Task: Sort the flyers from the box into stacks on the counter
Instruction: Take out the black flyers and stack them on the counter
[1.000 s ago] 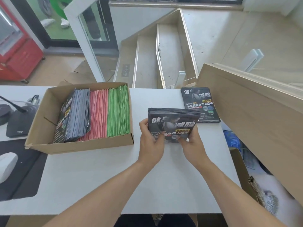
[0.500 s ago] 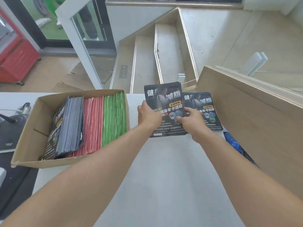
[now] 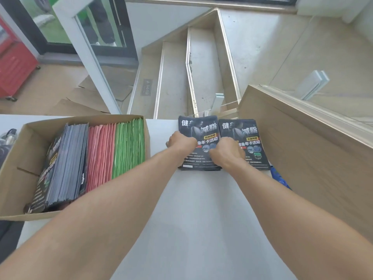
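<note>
Head view, steeply down, near counter (image 3: pixel 201 209)

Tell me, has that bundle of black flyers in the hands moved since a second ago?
Yes. The black flyer bundle went away from the person and now lies on the counter just left of the earlier black stack.

left flyer stack (image 3: pixel 198 126) "减脂", right flyer stack (image 3: pixel 250 136) likewise, perhaps "年卡活动"
</note>
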{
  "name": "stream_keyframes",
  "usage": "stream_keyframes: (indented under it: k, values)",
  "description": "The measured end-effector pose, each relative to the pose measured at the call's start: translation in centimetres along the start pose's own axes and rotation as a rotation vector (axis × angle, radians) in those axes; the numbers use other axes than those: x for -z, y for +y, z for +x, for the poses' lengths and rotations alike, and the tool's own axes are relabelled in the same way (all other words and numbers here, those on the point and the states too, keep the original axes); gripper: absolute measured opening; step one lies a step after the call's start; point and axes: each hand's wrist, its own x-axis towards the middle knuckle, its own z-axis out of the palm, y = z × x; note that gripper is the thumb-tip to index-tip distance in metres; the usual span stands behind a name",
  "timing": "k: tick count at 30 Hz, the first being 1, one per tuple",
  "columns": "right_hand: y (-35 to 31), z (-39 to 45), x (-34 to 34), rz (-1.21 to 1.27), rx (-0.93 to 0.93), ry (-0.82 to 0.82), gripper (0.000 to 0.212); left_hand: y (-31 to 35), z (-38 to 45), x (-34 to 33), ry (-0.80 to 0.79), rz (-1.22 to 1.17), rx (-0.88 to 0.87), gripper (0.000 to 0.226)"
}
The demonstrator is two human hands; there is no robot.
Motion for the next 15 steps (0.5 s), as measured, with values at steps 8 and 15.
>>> stream_keyframes:
  k: [8, 15]
  values:
    - [3.6, 0.4, -0.6, -0.009, 0.133, 0.295, 0.050, 0.0, -1.2, 0.7, -0.005, -0.007, 0.029, 0.057]
    - [9.3, 4.4, -0.2, 0.203, -0.183, 0.103, 0.076, 0.2, -2.0, 0.0, -0.046, -0.072, 0.092, 0.066]
